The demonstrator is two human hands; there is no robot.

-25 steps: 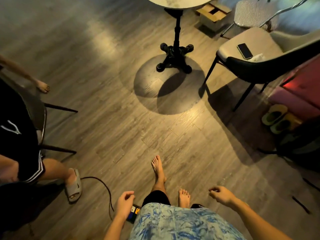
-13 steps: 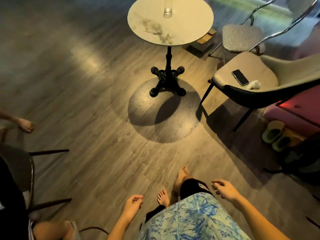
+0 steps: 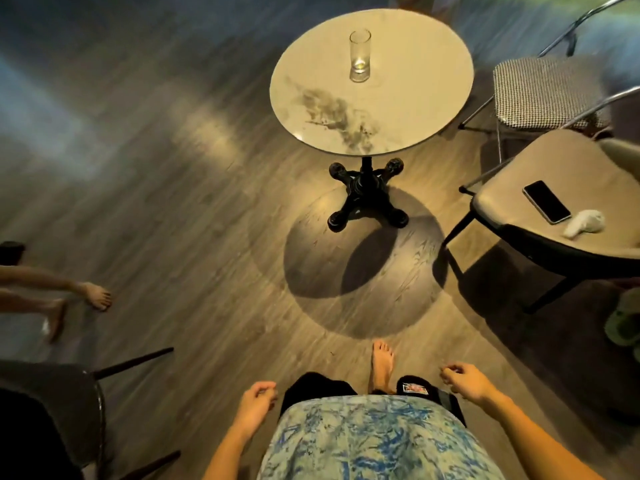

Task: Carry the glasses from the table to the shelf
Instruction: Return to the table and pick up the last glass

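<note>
Both hands hang empty with fingers loosely curled, left hand (image 3: 255, 407), right hand (image 3: 465, 382); one tall glass (image 3: 360, 56) stands upright on the round table (image 3: 408, 109), now nearer and fully in view

Clear glass (image 3: 360, 57), black-and-white checked seat (image 3: 540, 93)

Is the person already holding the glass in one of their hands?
No, the glass stands on the table, and both hands hang empty.
</note>
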